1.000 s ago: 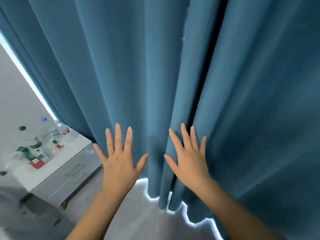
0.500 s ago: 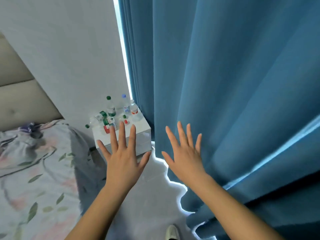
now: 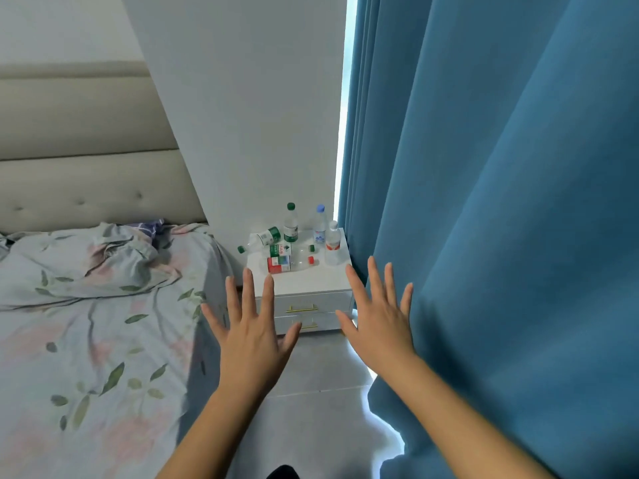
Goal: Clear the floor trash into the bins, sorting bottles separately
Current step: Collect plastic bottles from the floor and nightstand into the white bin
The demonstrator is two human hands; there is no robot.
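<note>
Left hand (image 3: 250, 340), right hand (image 3: 380, 335) splayed flat; clear plastic bottles (image 3: 279, 264) beyond.

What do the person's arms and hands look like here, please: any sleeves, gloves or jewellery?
The left forearm and right forearm are bare, no sleeve in view. The left hand and right hand wear no gloves; no ring, watch or bracelet shows on fingers or wrists.

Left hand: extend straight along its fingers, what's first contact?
Left hand probably meets the white nightstand at its front edge first, before the lying red-label bottle. Depth is unclear.
</note>
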